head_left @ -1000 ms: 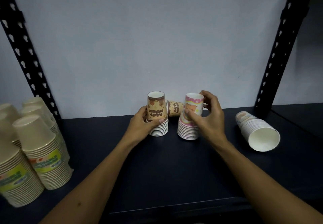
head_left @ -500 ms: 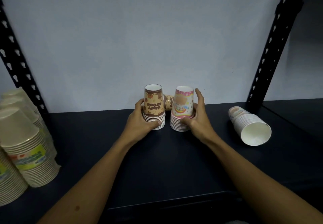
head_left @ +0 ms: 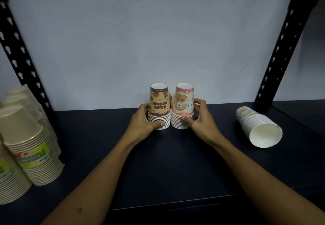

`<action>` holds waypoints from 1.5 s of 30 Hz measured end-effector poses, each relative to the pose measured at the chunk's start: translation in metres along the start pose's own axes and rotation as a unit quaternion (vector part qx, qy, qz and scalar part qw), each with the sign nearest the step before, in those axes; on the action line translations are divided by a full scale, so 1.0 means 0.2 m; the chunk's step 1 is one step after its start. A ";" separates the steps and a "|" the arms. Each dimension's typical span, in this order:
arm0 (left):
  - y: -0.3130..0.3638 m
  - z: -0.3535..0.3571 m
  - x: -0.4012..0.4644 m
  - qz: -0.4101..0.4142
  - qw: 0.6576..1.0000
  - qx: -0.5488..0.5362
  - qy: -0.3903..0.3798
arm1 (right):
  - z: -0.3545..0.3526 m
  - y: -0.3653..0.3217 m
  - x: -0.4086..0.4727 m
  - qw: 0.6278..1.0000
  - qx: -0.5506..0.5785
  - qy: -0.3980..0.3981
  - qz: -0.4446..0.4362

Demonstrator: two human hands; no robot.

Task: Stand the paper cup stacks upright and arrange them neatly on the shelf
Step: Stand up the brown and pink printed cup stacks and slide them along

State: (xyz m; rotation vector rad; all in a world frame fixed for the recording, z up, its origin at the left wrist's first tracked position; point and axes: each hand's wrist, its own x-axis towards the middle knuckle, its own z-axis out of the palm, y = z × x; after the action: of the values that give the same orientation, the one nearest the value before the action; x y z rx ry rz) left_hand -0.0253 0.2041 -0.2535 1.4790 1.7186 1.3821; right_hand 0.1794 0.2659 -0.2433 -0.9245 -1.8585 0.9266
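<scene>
Two short cup stacks stand upside down, side by side, near the back of the dark shelf (head_left: 167, 163). My left hand (head_left: 143, 122) grips the brown stack (head_left: 159, 101) from its left side. Around the right side of the pink stack (head_left: 183, 101) curls my right hand (head_left: 197, 119). The two stacks touch or nearly touch at their bases. Behind and between them a third brown cup (head_left: 171, 97) peeks out, mostly hidden. Another stack, the white one (head_left: 258, 126), lies on its side at the right, its open mouth facing me.
Several tall cream cup stacks (head_left: 26, 137) with green labels stand upside down at the left edge. Black perforated shelf posts rise at the left (head_left: 19, 57) and right (head_left: 281, 45). A pale wall closes the back. The shelf's front edge runs below my forearms.
Both hands have slid the brown and pink stacks together and back toward the wall. My right hand's fingers, straight beside the pink stack before, now curl round it.
</scene>
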 end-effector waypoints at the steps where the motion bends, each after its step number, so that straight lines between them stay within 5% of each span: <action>1: 0.00 0.00 0.00 -0.004 1.000 -0.003 0.001 | 0.00 0.00 0.00 1.000 -0.004 -0.003 0.001; 7: 0.02 -0.01 -0.03 0.005 1.000 0.012 0.012 | 0.01 0.01 0.01 0.995 -0.084 0.052 0.000; 45: 0.07 -0.02 -0.08 -0.009 1.000 0.010 0.016 | 0.00 -0.01 -0.03 0.998 -0.060 0.017 -0.005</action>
State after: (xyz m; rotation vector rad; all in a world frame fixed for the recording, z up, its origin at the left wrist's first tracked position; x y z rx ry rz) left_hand -0.0180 0.1868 -0.2436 1.4564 1.7647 1.3901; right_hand 0.1811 0.2604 -0.2435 -0.9975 -1.9055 0.7956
